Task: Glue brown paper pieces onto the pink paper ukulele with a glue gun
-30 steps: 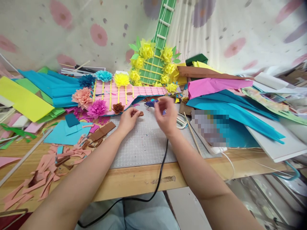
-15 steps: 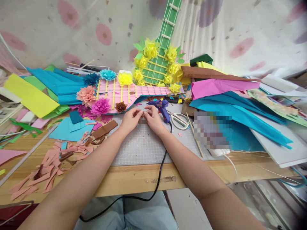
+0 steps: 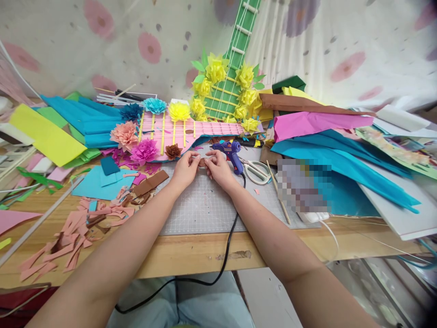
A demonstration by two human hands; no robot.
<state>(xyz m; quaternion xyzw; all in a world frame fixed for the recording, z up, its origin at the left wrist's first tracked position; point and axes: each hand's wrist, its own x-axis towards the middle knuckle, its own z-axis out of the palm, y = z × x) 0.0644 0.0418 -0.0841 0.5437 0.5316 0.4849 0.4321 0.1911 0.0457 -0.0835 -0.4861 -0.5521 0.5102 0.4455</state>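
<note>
Between the fingertips of both hands is a small brown piece of paper (image 3: pixel 202 162), partly hidden by the fingers. My left hand (image 3: pixel 185 170) pinches its left side and my right hand (image 3: pixel 219 169) pinches its right side, above the grey cutting mat (image 3: pixel 201 209). Just beyond them lies a pink paper guitar (image 3: pixel 175 132) with yellow strips and paper flowers, among them a brown flower (image 3: pixel 173 151) close to my left hand. Right of my right hand rest a purple glue gun (image 3: pixel 232 155) and white-handled scissors (image 3: pixel 256 171).
A green guitar (image 3: pixel 221 98) with yellow flowers leans at the back. Salmon paper scraps (image 3: pixel 70 234) and blue paper (image 3: pixel 90 183) lie left. Folded blue paper (image 3: pixel 344 157), a thin stick (image 3: pixel 280 196) and a white power strip (image 3: pixel 312 217) lie right. A black cord (image 3: pixel 229 241) crosses the table edge.
The brown paper piece now shows more clearly between the fingertips. The hands stay in nearly the same place; the whole view has shifted very slightly.
</note>
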